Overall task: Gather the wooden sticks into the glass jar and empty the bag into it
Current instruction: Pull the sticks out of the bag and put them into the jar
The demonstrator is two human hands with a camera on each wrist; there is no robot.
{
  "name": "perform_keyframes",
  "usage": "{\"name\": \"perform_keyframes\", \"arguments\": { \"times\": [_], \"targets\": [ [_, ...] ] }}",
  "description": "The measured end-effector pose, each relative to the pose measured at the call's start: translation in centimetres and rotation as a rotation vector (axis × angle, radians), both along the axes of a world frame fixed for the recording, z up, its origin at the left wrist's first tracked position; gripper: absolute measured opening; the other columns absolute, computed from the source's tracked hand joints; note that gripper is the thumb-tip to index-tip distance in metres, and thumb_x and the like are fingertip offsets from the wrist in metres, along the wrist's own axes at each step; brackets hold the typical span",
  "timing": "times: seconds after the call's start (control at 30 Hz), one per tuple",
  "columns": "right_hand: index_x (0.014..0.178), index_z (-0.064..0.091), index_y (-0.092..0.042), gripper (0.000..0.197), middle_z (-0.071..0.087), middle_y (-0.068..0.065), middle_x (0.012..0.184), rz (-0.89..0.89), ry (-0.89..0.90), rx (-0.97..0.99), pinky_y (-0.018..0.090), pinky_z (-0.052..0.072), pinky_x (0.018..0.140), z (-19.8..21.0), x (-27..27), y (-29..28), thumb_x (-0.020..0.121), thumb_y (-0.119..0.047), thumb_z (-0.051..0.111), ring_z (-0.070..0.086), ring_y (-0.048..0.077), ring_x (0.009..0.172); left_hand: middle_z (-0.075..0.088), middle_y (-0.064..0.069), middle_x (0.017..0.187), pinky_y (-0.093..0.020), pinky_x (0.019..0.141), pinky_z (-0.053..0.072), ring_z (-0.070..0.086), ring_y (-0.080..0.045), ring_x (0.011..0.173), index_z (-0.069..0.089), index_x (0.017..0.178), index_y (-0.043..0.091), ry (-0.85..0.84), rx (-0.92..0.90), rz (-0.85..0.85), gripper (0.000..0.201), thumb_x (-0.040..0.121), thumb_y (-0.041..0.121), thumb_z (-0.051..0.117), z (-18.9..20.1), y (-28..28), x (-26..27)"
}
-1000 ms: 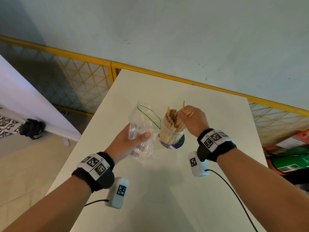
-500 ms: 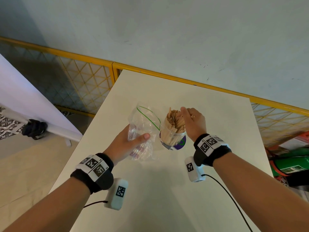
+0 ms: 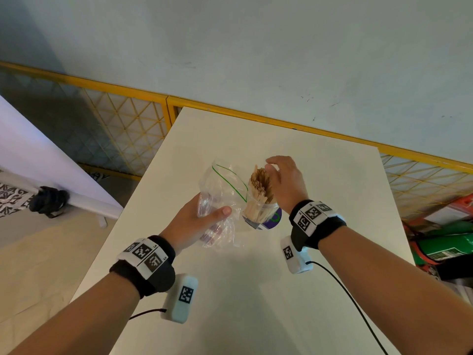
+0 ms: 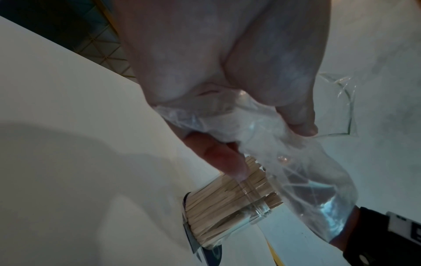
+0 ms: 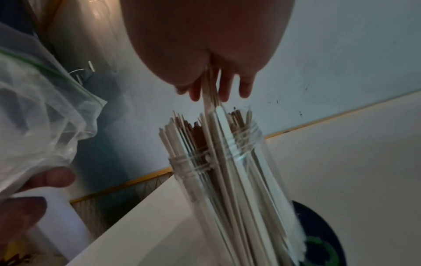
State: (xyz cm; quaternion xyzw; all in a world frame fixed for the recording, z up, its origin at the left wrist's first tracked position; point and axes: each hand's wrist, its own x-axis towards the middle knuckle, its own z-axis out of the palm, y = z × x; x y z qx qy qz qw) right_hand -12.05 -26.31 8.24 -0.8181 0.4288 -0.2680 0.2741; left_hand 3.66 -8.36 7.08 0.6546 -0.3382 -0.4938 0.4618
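Observation:
A glass jar (image 3: 259, 215) packed with upright wooden sticks (image 3: 260, 184) stands mid-table on a dark round disc (image 3: 276, 219). My left hand (image 3: 204, 216) grips a crumpled clear zip bag (image 3: 222, 190) with a green seal line, held just left of the jar. My right hand (image 3: 277, 170) hovers over the stick tops with its fingers straight. In the right wrist view a few sticks (image 5: 210, 100) rise between those fingers (image 5: 224, 90) above the jar (image 5: 216, 180). The left wrist view shows thumb and fingers (image 4: 296, 115) pinching the bag (image 4: 307, 180) beside the jar (image 4: 227, 216).
The white table (image 3: 320, 175) ends at a yellow mesh fence (image 3: 128, 119) along its far and left sides. A white board (image 3: 38, 155) leans at the left. Green and red items (image 3: 448, 242) lie on the floor to the right.
My right hand has gone from a curled grip on a bunch of sticks over the jar to straight fingers above it. The left hand keeps holding the bag in place.

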Motion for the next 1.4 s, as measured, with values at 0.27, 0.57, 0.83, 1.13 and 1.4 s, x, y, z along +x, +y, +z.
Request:
{"name": "perform_keyframes", "arguments": {
  "times": [0.27,0.57,0.83,1.13,1.4],
  "targets": [
    [0.128,0.051,-0.023,0.033,0.065,-0.005,0.111,0.293,0.197,-0.096,0.041,0.036,0.107,-0.6,1.7,0.6,0.097,-0.032,0.047,0.055,0.010,0.094,0.073,0.000,0.102,-0.033,0.062,0.058,0.073,-0.026,0.086,0.056,0.119,0.028,-0.004,0.007,0.013,0.070,0.061,0.065,0.070,0.0,0.5,0.7],
    [0.123,0.053,-0.016,0.041,0.046,0.002,0.140,0.229,0.253,-0.060,0.039,0.030,0.114,-0.7,1.4,-0.4,0.091,-0.043,0.053,0.046,0.019,0.126,0.074,0.001,0.101,-0.036,0.064,0.059,0.073,-0.025,0.085,0.059,0.116,0.032,0.001,0.000,0.031,0.065,0.061,0.065,0.070,0.0,0.5,1.2],
    [0.134,0.046,-0.026,0.058,0.034,0.004,0.146,0.170,0.189,-0.225,0.044,0.025,0.115,-0.7,1.3,0.8,0.081,-0.039,0.065,0.041,0.025,0.128,0.073,-0.002,0.103,-0.036,0.066,0.061,0.073,-0.024,0.085,0.057,0.121,0.026,-0.016,-0.002,0.038,0.072,0.062,0.065,0.070,-0.2,0.7,1.9],
    [0.138,0.043,-0.013,0.050,0.051,0.005,0.139,0.261,0.581,-0.121,0.036,0.011,0.120,-1.7,2.7,-0.1,0.100,-0.043,0.032,0.037,0.021,0.135,0.073,-0.001,0.101,-0.038,0.067,0.061,0.074,-0.020,0.082,0.058,0.118,0.024,-0.023,-0.005,0.029,0.072,0.061,0.067,0.068,-0.5,0.5,1.9],
    [0.152,-0.004,-0.014,0.076,0.012,0.006,0.161,0.214,0.443,-0.112,0.036,0.023,0.117,-1.5,2.2,0.2,0.097,-0.042,0.041,0.030,0.023,0.141,0.074,0.004,0.098,-0.030,0.060,0.056,0.074,-0.018,0.081,0.059,0.114,0.030,-0.020,0.009,0.025,0.064,0.062,0.066,0.070,-0.4,0.5,2.3]
  ]
}}
